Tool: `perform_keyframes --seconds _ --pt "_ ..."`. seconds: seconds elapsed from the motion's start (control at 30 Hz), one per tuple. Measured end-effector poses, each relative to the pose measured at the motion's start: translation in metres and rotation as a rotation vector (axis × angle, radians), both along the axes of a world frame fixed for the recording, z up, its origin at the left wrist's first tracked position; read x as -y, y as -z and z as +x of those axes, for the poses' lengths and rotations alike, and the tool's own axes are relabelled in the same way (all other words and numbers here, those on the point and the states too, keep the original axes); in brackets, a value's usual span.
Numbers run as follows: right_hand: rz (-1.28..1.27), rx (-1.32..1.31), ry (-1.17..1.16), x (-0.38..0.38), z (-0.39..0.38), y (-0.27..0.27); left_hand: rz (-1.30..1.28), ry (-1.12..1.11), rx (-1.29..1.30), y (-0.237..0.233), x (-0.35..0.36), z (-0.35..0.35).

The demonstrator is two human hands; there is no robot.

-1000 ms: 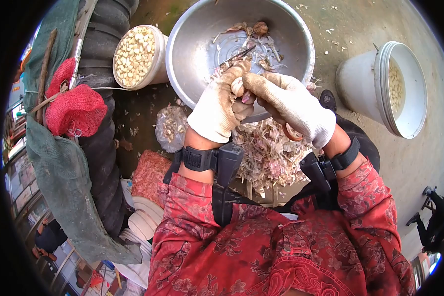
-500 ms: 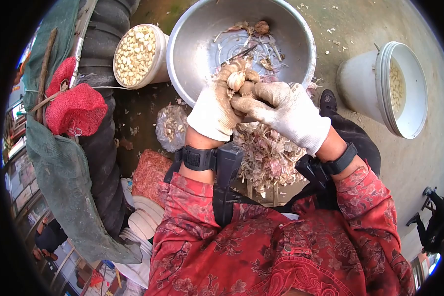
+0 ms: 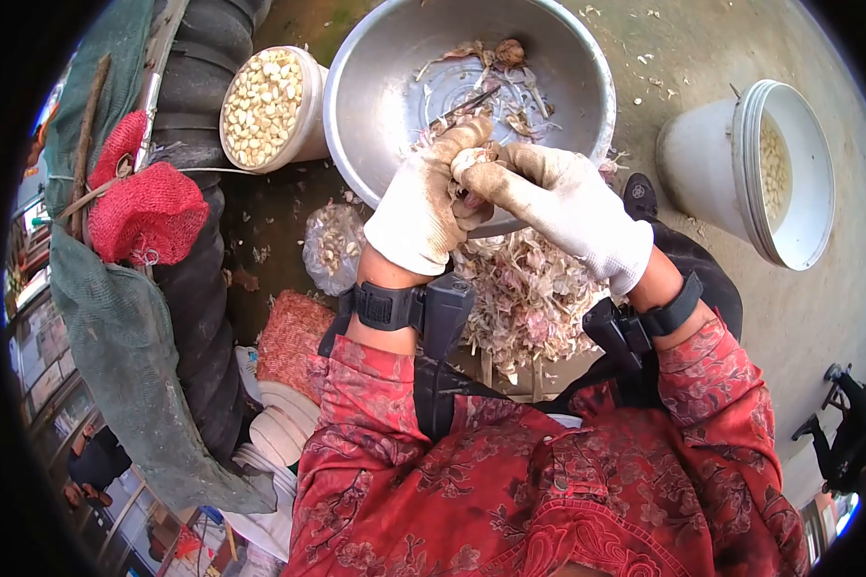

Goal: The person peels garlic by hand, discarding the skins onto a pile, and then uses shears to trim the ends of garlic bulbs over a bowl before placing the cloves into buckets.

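Note:
Both of my hands wear soiled white gloves and meet over the near rim of a metal basin [image 3: 366, 58]. Closed around a garlic bulb [image 3: 469, 161] is my left hand [image 3: 419, 207]. My right hand [image 3: 563, 197] is also closed on it, its thumb pressed across the bulb, so most of the garlic is hidden. Inside the basin lie a whole garlic bulb [image 3: 509, 52], loose skins [image 3: 524, 91] and a thin dark object [image 3: 471, 102] that I cannot identify. Below my hands is a heap of garlic skins [image 3: 529, 308].
A bucket full of peeled cloves [image 3: 265, 108] stands left of the basin. Another white bucket [image 3: 707, 173], tilted, holds cloves at right. A plastic bag [image 3: 334, 250], a red mesh sack [image 3: 293, 346] and a black ribbed tube [image 3: 197, 317] are on the left.
My right hand has shifted up and left, its thumb now over the bulb that showed more fully before. My left hand stays nearly in place.

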State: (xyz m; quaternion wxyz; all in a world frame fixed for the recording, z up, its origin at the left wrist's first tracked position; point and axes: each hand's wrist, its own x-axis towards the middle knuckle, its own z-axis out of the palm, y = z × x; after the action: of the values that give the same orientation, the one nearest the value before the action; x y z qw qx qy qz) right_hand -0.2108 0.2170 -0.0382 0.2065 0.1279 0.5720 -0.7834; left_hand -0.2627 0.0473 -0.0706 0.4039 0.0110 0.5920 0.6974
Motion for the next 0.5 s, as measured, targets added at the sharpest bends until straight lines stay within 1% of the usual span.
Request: perform_keyframes --seconds 0.03,0.1,0.13,0.2,0.23,0.3,0.33,0.37,0.43,0.47,0.5 --pt "0.000 0.000 0.000 0.000 0.000 0.002 0.000 0.000 0.000 -0.002 0.000 0.000" --pt "-0.072 0.021 -0.006 0.000 0.001 0.007 -0.169 0.136 -0.212 -0.006 0.000 0.001" --pt "-0.072 0.021 -0.005 0.000 0.001 0.011 -0.169 0.137 -0.212 -0.005 0.000 0.002" --pt "0.105 -0.103 -0.051 0.000 0.002 0.018 -0.080 0.043 -0.091 -0.002 -0.001 0.005" --pt "0.105 -0.103 -0.051 0.000 0.003 0.016 -0.080 0.043 -0.091 -0.002 -0.003 0.006" --pt "0.515 -0.320 -0.206 -0.001 0.005 0.010 -0.127 0.075 -0.229 0.000 -0.008 0.006" --pt "0.551 -0.317 -0.208 -0.001 0.006 0.009 -0.151 0.092 -0.297 0.000 -0.009 0.006" --pt "0.551 -0.317 -0.208 -0.001 0.006 0.011 -0.151 0.091 -0.297 -0.003 -0.010 0.005" --pt "0.554 -0.390 -0.194 -0.001 0.006 0.016 -0.046 0.007 -0.138 -0.011 -0.012 0.003" --pt "0.554 -0.390 -0.195 0.000 0.006 0.015 -0.046 0.007 -0.137 -0.010 -0.010 0.003" --pt "0.390 -0.271 -0.120 0.001 0.006 0.015 -0.225 0.090 -0.499 -0.008 -0.007 0.002"
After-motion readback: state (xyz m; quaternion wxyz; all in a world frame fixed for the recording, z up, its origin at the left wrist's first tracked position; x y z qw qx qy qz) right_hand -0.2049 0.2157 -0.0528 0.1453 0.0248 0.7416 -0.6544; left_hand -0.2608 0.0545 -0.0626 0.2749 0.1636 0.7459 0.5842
